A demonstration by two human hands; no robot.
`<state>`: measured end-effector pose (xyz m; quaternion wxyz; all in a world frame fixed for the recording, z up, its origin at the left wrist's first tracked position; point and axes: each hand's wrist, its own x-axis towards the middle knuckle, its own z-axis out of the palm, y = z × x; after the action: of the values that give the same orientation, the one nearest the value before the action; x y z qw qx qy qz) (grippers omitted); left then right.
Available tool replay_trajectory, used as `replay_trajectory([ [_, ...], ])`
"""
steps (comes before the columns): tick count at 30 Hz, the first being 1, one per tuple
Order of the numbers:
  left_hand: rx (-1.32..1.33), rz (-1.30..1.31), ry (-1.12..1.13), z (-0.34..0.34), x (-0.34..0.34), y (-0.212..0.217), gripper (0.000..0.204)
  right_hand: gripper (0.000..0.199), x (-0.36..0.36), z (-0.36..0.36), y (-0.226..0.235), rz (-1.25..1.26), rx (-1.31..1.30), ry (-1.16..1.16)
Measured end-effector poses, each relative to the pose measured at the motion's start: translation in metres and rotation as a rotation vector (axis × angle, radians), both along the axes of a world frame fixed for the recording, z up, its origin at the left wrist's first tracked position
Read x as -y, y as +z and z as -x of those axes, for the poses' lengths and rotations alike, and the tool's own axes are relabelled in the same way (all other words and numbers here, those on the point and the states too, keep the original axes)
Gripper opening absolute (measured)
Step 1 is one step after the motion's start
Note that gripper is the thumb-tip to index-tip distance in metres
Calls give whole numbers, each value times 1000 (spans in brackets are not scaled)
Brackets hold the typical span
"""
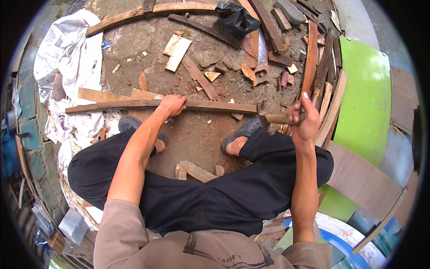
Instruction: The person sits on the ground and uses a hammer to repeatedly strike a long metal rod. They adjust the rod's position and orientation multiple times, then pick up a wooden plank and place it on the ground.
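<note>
A long brown wooden strip (215,106) lies crosswise in front of my feet, and my left hand (172,106) is closed over it near its middle. My right hand (306,115) grips the wooden handle of a claw hammer (277,119). The hammer's metal head is at the strip's right end; whether it touches the wood I cannot tell. Behind the strip, to the left of my left hand, lies a lighter piece of board (104,95). Farther off, a handsaw (261,62) with a wooden handle rests on the ground.
White sacking (67,49) spreads at the left. A black plastic bag (236,20) sits at the far side among loose planks. Several wood strips (310,58) lie at the right beside a green panel (363,98). Small scraps and a dry leaf (247,72) litter the ground.
</note>
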<state>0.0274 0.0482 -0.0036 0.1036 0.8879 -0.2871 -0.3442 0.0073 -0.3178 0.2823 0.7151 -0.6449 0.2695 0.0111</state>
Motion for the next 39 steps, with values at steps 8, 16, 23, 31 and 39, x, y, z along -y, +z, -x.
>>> replay_trajectory([
  [8,113,6,148,19,-7,-19,49,41,-4,10,-19,-60,69,37],
  [16,38,-203,379,42,19,2,77,41,-36,20,-91,-95,37,-36],
  [23,-120,-226,334,31,17,28,98,53,-78,42,-179,19,-24,-237],
  [31,-149,-183,383,49,10,42,102,50,-105,91,-201,526,-159,-201],
  [39,-211,-231,359,58,17,51,109,45,-124,142,-238,677,-431,-59],
])
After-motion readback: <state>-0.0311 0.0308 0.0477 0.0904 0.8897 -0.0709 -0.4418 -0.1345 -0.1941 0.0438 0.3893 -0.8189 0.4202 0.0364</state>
